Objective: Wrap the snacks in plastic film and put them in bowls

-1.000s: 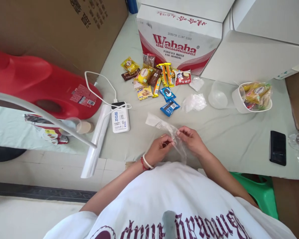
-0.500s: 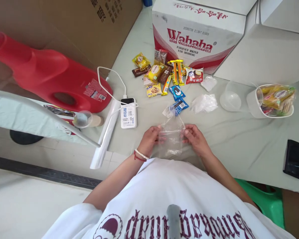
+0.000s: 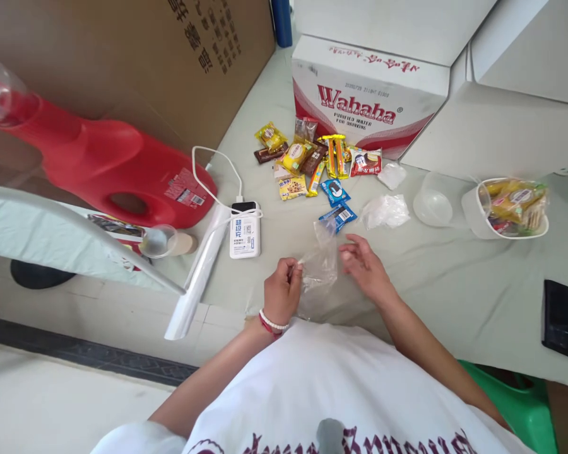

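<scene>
My left hand is closed, pinching the edge of a clear plastic bag that hangs open above the pale green cloth. My right hand hovers just right of the bag with fingers loosely apart, holding nothing. Beyond the bag lies a pile of small wrapped snacks, with two blue packets nearest my hands.
A red jug lies at the left, a white power bank with cable beside it. A Wahaha carton stands behind the snacks. At the right are crumpled plastic, a clear cup, a snack-filled white tub and a black phone.
Both hands held the bag stretched between them; now my right hand has let go and moved slightly away, while my left hand keeps the bag. The camera view shifted a little.
</scene>
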`<state>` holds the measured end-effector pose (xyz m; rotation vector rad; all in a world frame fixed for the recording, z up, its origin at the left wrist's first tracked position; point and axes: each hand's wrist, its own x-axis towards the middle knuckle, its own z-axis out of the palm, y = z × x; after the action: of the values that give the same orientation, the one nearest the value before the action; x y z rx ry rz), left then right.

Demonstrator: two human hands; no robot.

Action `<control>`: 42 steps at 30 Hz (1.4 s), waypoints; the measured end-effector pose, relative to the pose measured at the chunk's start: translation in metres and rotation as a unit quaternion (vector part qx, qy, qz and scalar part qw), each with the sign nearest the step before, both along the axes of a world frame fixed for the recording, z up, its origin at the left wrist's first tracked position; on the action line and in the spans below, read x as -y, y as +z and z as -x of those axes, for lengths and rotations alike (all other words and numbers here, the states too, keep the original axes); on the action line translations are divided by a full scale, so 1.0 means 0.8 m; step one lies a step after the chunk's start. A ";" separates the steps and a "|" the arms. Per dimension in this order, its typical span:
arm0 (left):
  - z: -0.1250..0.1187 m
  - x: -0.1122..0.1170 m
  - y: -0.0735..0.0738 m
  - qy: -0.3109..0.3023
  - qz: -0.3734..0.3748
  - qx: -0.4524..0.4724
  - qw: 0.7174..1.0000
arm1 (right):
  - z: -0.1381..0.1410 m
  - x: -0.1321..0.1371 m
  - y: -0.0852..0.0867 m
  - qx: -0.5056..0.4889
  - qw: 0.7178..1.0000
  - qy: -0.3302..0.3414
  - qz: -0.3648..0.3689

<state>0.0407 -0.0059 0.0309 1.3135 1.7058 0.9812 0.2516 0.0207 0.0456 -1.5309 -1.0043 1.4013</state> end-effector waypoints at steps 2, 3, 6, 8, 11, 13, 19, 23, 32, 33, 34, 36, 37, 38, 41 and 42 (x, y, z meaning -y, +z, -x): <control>-0.005 0.000 0.002 -0.016 -0.006 0.002 1.000 | 0.015 -0.018 -0.002 -0.022 1.000 0.002 -0.004; -0.007 -0.001 0.001 -0.012 0.003 0.020 1.000 | 0.020 -0.025 -0.005 -0.038 0.999 -0.016 0.002; -0.005 -0.009 -0.011 0.033 0.074 0.105 0.991 | 0.020 -0.034 -0.017 -0.102 0.989 -0.092 0.045; 0.000 -0.012 -0.019 0.048 0.113 0.120 0.985 | 0.013 -0.032 -0.023 -0.127 0.982 -0.116 0.073; 0.006 -0.011 -0.018 0.040 0.009 -0.015 0.999 | 0.006 -0.025 -0.025 -0.111 0.985 -0.113 0.071; 0.005 -0.009 -0.006 0.004 -0.125 -0.132 0.983 | 0.004 -0.022 -0.024 -0.076 0.991 -0.098 0.044; -0.032 -0.048 0.032 -0.182 -0.067 0.057 0.979 | 0.003 -0.018 -0.018 0.044 0.995 -0.052 -0.076; -0.066 -0.091 0.038 -0.122 0.099 0.254 0.954 | -0.001 -0.011 -0.017 0.155 0.971 -0.009 -0.184; -0.081 -0.103 0.026 -0.058 0.147 0.309 0.938 | -0.017 0.005 -0.027 0.298 0.918 0.009 -0.260; -0.079 -0.102 0.026 -0.052 0.156 0.316 0.935 | -0.018 0.005 -0.027 0.299 0.918 0.008 -0.262; -0.077 -0.101 0.027 -0.051 0.166 0.320 0.931 | -0.019 0.005 -0.027 0.301 0.917 0.006 -0.263; -0.077 -0.098 0.030 -0.068 0.180 0.318 0.928 | -0.020 0.005 -0.027 0.303 0.914 0.005 -0.269; -0.077 -0.096 0.031 -0.085 0.183 0.313 0.928 | -0.019 0.004 -0.026 0.303 0.913 0.005 -0.273; -0.079 -0.095 0.032 -0.102 0.181 0.306 0.929 | -0.019 0.003 -0.025 0.304 0.911 0.007 -0.278; -0.080 -0.092 0.028 -0.114 0.158 0.295 0.935 | -0.018 0.001 -0.019 0.302 0.911 0.013 -0.280; -0.080 -0.092 0.026 -0.106 0.153 0.302 0.935 | -0.017 0.000 -0.017 0.298 0.914 0.012 -0.274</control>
<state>0.1044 0.0681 0.0515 0.8497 1.1562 0.8368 0.2654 0.0204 0.0323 -1.5196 -1.6213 0.5599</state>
